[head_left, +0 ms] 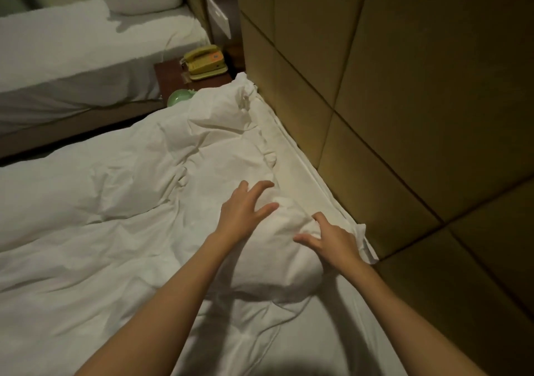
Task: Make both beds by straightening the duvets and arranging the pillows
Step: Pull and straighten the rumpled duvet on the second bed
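Both hands worked the plump white fabric pillow (274,265) lying at the near bed's head beside the padded headboard (404,115), left hand (245,210) and right hand (329,242) spread-fingered and unclenched, seemingly to square it there.

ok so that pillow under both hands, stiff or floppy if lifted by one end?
Probably floppy: the pillow looks puffy and wrinkled, dented around the right hand. Likely light for its bulk. The left hand hovers or rests with fingers spread, so no firm grip yet.
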`<state>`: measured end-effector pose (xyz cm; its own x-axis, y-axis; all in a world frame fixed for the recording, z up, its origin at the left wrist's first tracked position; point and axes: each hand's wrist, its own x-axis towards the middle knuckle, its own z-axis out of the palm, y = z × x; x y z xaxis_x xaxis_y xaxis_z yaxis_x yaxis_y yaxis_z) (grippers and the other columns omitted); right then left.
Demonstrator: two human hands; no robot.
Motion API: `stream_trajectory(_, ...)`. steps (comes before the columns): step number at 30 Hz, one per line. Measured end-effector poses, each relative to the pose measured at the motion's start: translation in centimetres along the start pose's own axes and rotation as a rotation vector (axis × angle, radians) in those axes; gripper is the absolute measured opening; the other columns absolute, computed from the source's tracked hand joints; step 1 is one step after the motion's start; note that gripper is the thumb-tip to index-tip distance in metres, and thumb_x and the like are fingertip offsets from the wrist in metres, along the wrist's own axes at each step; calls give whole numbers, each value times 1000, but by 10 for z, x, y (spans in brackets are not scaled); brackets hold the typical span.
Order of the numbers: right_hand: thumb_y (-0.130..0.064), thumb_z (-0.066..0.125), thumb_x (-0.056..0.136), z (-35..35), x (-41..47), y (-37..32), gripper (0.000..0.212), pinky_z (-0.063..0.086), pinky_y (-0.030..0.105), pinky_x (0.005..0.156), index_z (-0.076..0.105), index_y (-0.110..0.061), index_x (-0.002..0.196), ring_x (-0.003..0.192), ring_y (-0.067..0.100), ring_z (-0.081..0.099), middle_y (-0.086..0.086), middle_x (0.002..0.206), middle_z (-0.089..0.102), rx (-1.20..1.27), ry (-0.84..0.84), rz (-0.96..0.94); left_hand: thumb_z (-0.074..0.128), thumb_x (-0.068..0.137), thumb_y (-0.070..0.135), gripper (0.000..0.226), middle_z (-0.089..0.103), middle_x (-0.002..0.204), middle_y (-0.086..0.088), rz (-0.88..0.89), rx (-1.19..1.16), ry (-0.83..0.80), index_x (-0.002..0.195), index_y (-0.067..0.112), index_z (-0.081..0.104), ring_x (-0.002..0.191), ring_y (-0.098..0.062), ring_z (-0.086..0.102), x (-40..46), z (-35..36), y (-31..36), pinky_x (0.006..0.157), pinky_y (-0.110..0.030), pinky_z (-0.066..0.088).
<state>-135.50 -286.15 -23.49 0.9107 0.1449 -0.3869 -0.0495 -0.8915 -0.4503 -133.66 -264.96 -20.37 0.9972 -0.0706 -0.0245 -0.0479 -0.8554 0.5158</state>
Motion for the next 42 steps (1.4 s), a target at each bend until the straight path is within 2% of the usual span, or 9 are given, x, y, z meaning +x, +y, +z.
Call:
stream_trajectory(8,-78,45,74,-3,-160,37,88,47,37,88,26,-24,141,113,28,59,4,130,58,11,171,329,62,85,49,38,58,107,2,315,-151,-166,119,32,58,97,-16,55,-65,26,78,85,-32,45)
stream_trajectory(13,-78,49,75,-12,-255,44,83,45,36,87,27,-24,135,109,26,60,5,124,60,26,345,484,73,80,38,34,56,90,3,455,-244,-195,110,23,67,89,-15,55,-112,26,134,77,-21,36)
stream_trajectory(18,-77,51,75,-19,-343,68,75,41,37,81,33,-22,122,106,32,60,9,114,64,3,486,655,74,79,37,32,54,92,4,599,-286,-264,105,20,70,85,-9,52,-153,44,202,67,-7,33)
stream_trajectory(24,-73,48,79,-12,-386,102,70,39,36,78,35,-20,122,101,32,61,9,110,64,-104,587,799,67,86,38,34,47,101,1,630,-328,-355,114,19,65,90,-12,50,-186,83,247,73,-15,34)
stream_trajectory(29,-66,46,86,12,-382,112,64,39,34,74,35,-21,130,108,25,58,2,119,60,-175,568,759,61,90,39,49,36,128,-6,651,-256,-564,136,25,50,120,-20,41,-192,108,238,104,-32,37)
stream_trajectory(32,-69,44,85,20,-369,109,69,44,31,78,37,-25,137,118,16,51,-4,126,54,-246,545,652,59,91,41,51,39,141,-3,729,-74,-478,139,29,46,130,-19,38,-180,105,220,105,-39,38)
stream_trajectory(37,-60,56,83,24,-327,89,66,42,33,94,51,-17,133,121,20,53,0,129,57,-190,594,431,59,90,35,51,44,143,2,774,76,-355,139,27,46,133,-16,37,-146,81,173,106,-32,33)
stream_trajectory(39,-57,60,83,22,-302,80,65,36,36,105,55,-14,131,124,21,52,3,132,57,-169,608,352,59,89,34,51,45,141,2,750,91,-313,138,26,47,131,-15,39,-127,71,155,105,-32,34)
stream_trajectory(42,-62,49,87,12,-260,65,68,20,34,114,44,-19,140,135,15,39,-2,145,45,-199,499,282,58,89,34,51,45,141,2,699,120,-279,138,25,47,133,-16,37,-98,58,133,105,-34,33)
